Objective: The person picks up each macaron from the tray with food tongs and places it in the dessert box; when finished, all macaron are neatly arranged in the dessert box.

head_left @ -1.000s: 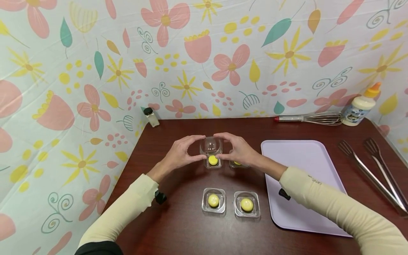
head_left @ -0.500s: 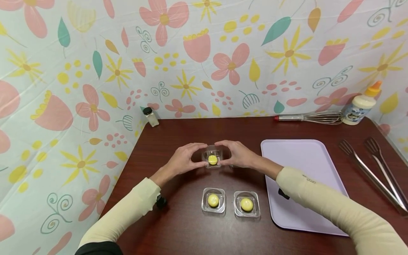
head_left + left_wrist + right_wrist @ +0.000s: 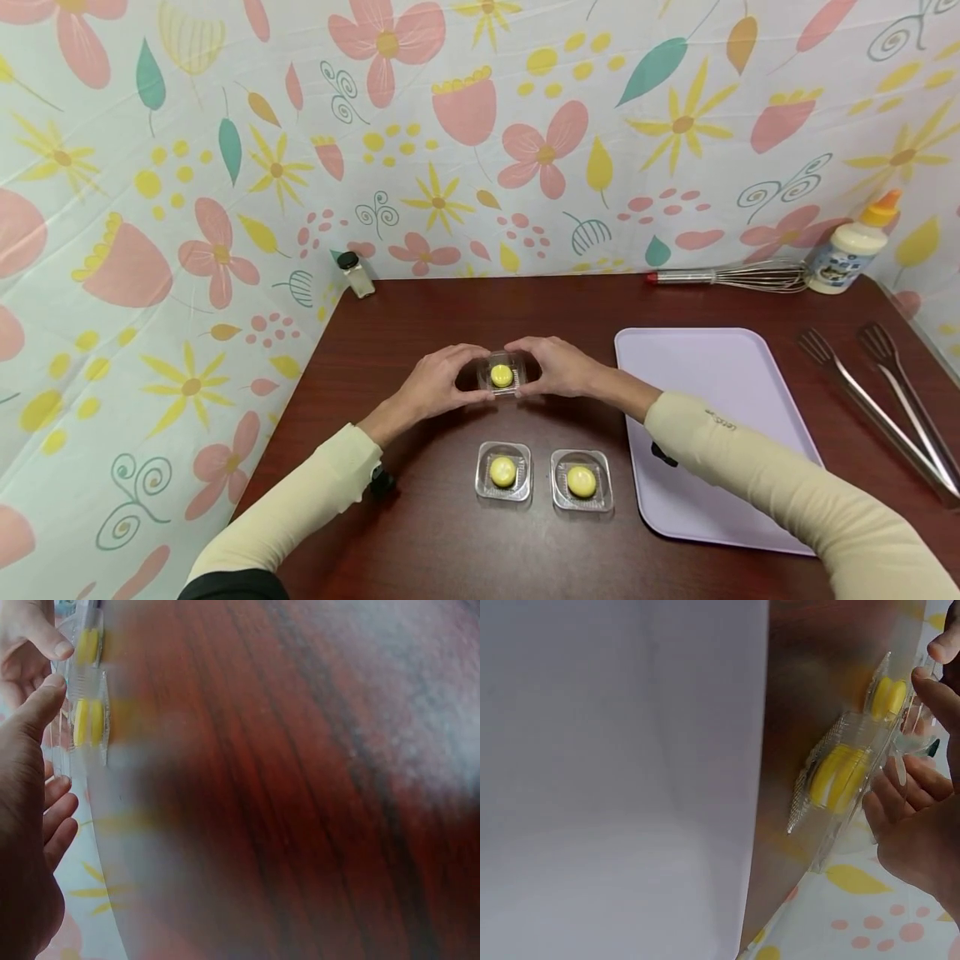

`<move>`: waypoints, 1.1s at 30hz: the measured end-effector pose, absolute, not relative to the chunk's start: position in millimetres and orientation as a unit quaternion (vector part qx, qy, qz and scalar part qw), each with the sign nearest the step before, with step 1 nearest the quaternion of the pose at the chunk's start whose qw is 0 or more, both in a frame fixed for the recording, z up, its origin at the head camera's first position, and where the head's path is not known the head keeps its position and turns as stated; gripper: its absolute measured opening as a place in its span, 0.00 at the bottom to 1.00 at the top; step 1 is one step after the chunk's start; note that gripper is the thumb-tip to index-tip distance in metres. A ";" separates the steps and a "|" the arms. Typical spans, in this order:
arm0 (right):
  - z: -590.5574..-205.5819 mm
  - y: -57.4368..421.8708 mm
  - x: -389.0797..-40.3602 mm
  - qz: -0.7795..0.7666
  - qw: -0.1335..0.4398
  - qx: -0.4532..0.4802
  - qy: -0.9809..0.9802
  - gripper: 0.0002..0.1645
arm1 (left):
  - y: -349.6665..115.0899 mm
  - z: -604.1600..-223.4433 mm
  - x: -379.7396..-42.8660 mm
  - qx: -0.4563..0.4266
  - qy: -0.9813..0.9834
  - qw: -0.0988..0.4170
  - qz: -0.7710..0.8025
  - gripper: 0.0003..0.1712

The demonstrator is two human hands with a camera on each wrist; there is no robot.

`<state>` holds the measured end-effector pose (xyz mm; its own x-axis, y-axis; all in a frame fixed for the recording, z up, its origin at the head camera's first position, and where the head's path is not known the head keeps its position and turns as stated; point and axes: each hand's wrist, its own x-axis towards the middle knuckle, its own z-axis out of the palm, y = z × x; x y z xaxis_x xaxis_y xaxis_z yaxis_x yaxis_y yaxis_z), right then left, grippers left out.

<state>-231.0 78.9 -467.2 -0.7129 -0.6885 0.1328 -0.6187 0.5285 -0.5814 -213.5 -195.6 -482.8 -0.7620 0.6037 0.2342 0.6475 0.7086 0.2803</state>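
Observation:
At the middle of the table, my left hand [image 3: 437, 382] and right hand [image 3: 564, 368] hold a clear plastic lid [image 3: 489, 362] from opposite sides. Each grips it with the thumb at the front and fingers behind. The lid sits low over a clear tray with a yellow macaron [image 3: 502, 376] inside. Seen side-on in the left wrist view, this macaron [image 3: 88, 722] has two yellow halves. My right hand hides another boxed macaron from the head view; this one [image 3: 840, 778] shows in the right wrist view. Closer to me stand two clear trays [image 3: 483, 493] [image 3: 558, 504], each bearing a yellow macaron.
A lilac tray [image 3: 697, 433] lies at right under my right forearm. Metal tongs [image 3: 885, 408] lie beyond it. Along the back are a whisk [image 3: 742, 278], a white bottle with an orange cap [image 3: 843, 254] and a small black-capped jar [image 3: 356, 276]. A flowered cloth [image 3: 480, 150] hangs behind.
The lid, raised and tilted behind the macaron a second ago, has come down flat over its tray. Both hands have moved down and toward me with it.

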 end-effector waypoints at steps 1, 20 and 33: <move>-467.6 78.6 -231.0 -0.302 0.056 -0.374 0.875 0.48 | -195.4 -483.2 -213.4 -0.340 -0.922 0.063 -0.175 0.40; -471.1 73.0 -234.5 -0.262 0.074 -0.355 0.894 0.47 | -194.6 -488.3 -214.2 -0.339 -0.924 0.030 -0.174 0.42; -461.7 83.0 -235.6 -0.264 0.084 -0.354 0.893 0.54 | -194.8 -482.1 -218.3 -0.350 -0.923 0.016 -0.160 0.43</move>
